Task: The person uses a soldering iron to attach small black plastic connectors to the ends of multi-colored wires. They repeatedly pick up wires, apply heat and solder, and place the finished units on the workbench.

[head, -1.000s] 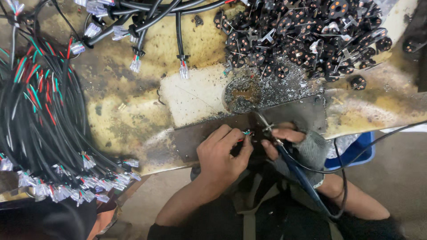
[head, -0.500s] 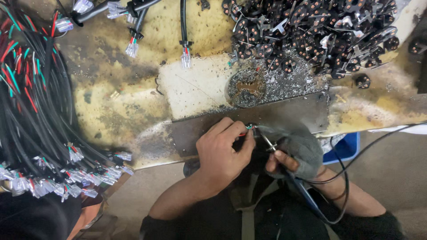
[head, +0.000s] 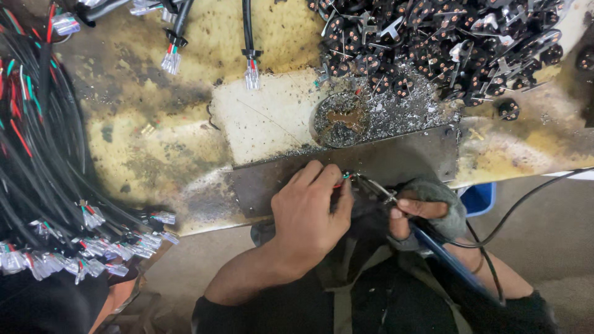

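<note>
My left hand (head: 309, 213) pinches a thin bundle of coloured wire ends (head: 342, 180) just above the front edge of a dark metal plate (head: 402, 161). My right hand (head: 421, 213), wearing a grey fingerless glove, grips a soldering iron (head: 433, 238) with a blue handle. Its metal tip (head: 371, 185) points left and meets the wire ends held by my left hand. The iron's black cord runs off to the right.
A pile of small black round connectors (head: 445, 43) fills the back right. A round tin of solder dross (head: 337, 120) sits behind the plate. Black cables with clear-sleeved coloured ends (head: 49, 204) hang at the left. A blue bin (head: 479, 198) sits under the bench edge.
Both hands shifted slightly toward the right and nearer the plate's front edge; the iron tip stays against the wire ends. The view moved a little closer.
</note>
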The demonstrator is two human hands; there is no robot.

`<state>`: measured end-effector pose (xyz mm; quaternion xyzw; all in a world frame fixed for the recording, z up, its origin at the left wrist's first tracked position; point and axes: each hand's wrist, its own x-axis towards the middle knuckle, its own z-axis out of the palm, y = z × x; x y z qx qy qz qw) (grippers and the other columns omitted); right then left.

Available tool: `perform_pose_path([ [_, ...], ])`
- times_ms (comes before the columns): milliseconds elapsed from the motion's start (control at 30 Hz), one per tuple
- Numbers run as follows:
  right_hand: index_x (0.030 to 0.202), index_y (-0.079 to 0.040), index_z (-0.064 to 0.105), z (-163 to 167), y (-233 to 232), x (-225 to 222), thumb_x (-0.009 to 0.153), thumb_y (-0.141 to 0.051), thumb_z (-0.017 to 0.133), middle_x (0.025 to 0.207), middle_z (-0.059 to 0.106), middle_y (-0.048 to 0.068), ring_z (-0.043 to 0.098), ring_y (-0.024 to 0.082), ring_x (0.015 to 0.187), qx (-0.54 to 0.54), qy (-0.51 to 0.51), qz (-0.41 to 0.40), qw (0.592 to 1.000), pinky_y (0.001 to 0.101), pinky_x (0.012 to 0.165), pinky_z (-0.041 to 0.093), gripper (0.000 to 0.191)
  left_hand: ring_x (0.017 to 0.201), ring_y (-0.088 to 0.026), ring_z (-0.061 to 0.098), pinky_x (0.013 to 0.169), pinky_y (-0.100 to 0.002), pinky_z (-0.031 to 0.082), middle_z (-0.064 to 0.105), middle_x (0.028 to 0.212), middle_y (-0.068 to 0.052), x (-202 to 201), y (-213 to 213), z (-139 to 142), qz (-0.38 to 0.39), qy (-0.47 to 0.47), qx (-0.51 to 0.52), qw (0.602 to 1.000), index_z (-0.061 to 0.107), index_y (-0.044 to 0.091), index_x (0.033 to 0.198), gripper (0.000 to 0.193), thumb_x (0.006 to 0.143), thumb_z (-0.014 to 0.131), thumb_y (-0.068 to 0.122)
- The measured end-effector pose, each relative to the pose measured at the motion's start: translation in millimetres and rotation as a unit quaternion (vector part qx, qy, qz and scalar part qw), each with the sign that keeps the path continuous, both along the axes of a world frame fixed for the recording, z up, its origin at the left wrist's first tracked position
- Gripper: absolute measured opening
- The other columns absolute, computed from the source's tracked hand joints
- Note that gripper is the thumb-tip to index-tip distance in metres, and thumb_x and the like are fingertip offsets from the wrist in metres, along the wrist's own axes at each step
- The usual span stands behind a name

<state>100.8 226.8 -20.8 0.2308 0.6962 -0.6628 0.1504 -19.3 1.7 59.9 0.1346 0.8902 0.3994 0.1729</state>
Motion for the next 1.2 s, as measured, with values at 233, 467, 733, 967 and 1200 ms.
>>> perform_pose_path([
  [233,0.080,-0.003,0.068,5,0,-2,0.087,-0.003,0.071,0.067,0.064,0.001,0.061,0.009,0.060,0.080,0.048,0.043,0.995,0.0232,0.055,0.048,0.008,0.080,-0.034,0.066,0.064,-0.045,0.049,0.061,0.085,-0.009,-3,-1,1,0.005,-0.008,0.006,1.000,0.062,0.007,0.089,0.013,0.087,0.074,0.013],
  [467,0.089,-0.006,0.066,-2,0,0,0.090,-0.010,0.075,0.070,0.064,0.001,0.065,0.012,0.064,0.204,0.232,0.092,0.947,0.0275,0.056,0.052,0.010,0.079,-0.033,0.067,0.064,-0.045,0.050,0.062,0.086,-0.010,-4,-2,1,0.012,-0.015,0.034,0.999,0.063,0.007,0.090,0.011,0.086,0.073,0.011],
  [733,0.096,-0.007,0.068,16,-5,-17,0.093,-0.005,0.078,0.074,0.069,0.004,0.068,0.014,0.063,0.108,0.267,0.061,0.956,0.0280,0.056,0.054,0.011,0.080,-0.036,0.065,0.064,-0.047,0.048,0.060,0.086,-0.011,-4,-1,2,0.008,0.006,0.028,1.000,0.062,0.007,0.092,0.015,0.086,0.074,0.012],
  [967,0.102,-0.009,0.065,23,1,-27,0.091,-0.009,0.075,0.074,0.065,0.004,0.066,0.020,0.063,0.229,0.390,0.182,0.873,0.0334,0.060,0.052,0.015,0.079,-0.036,0.065,0.064,-0.047,0.048,0.059,0.085,-0.011,-4,-1,3,0.001,0.000,0.027,1.000,0.060,0.007,0.090,0.014,0.087,0.072,0.012],
  [1200,0.108,-0.007,0.060,12,4,-17,0.095,-0.009,0.074,0.076,0.065,0.002,0.066,0.015,0.066,0.172,0.405,0.163,0.883,0.0284,0.059,0.052,0.019,0.080,-0.036,0.064,0.064,-0.048,0.048,0.059,0.085,-0.011,-5,-1,3,-0.003,0.002,0.027,1.000,0.060,0.007,0.091,0.015,0.086,0.073,0.012],
])
